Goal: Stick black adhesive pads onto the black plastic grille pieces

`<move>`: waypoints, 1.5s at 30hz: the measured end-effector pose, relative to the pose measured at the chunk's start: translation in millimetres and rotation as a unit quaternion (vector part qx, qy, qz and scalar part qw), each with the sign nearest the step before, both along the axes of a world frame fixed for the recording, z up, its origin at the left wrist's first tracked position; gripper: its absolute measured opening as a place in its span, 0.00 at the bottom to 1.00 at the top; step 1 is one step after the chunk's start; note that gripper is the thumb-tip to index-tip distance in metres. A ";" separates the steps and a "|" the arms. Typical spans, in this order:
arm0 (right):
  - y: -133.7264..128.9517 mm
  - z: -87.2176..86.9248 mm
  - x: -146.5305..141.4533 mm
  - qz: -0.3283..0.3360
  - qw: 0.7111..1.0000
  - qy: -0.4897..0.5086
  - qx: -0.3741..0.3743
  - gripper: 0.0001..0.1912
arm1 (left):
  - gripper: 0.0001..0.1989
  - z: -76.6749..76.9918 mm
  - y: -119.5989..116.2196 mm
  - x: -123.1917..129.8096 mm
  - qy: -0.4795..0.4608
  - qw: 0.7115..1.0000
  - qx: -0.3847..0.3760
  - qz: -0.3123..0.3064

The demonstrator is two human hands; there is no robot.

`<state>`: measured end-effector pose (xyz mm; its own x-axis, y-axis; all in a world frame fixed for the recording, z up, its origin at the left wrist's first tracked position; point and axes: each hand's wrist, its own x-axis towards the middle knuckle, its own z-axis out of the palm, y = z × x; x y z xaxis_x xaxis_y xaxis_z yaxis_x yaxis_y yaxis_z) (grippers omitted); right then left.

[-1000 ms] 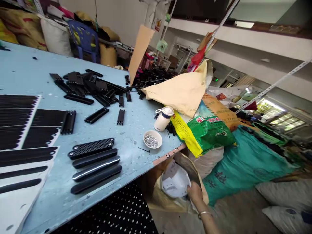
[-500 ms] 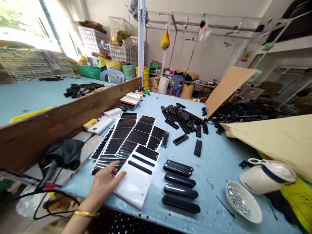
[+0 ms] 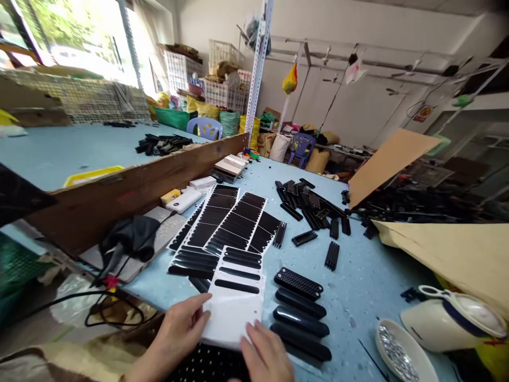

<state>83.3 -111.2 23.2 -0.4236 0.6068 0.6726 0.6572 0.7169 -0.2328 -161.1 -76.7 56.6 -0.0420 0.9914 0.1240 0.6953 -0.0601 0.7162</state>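
Observation:
A white backing sheet (image 3: 234, 313) with long black rounded adhesive strips (image 3: 237, 286) near its top lies at the table's front edge. My left hand (image 3: 178, 329) pinches the sheet's left edge between thumb and fingers. On its lower right corner rest the stretched fingers of my right hand (image 3: 266, 353), the thumb hidden. Just right of the sheet, several glossy black rounded bars (image 3: 301, 321) lie in a column. Above them is a black bar with a patterned face (image 3: 299, 283). Behind the sheet, more strip sheets (image 3: 238, 220) overlap one another.
Black slotted blocks (image 3: 310, 204) are heaped farther back. To the right stand a bowl of small metal pieces (image 3: 400, 353) and a lidded cream mug (image 3: 457, 318). A wooden board (image 3: 151, 183) borders the left, near a white box-shaped device (image 3: 183, 202) and dark cloth (image 3: 131, 239).
My right hand has come into view onto the sheet's lower right corner. The sheet has turned straighter and moved toward me, my left hand at its left edge. The view has shifted left.

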 end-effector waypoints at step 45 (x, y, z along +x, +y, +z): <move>107.9 109.8 9.6 -0.001 0.643 0.666 -0.379 0.13 | 0.25 10.3 11.3 0.8 -0.151 0.977 -0.069 0.132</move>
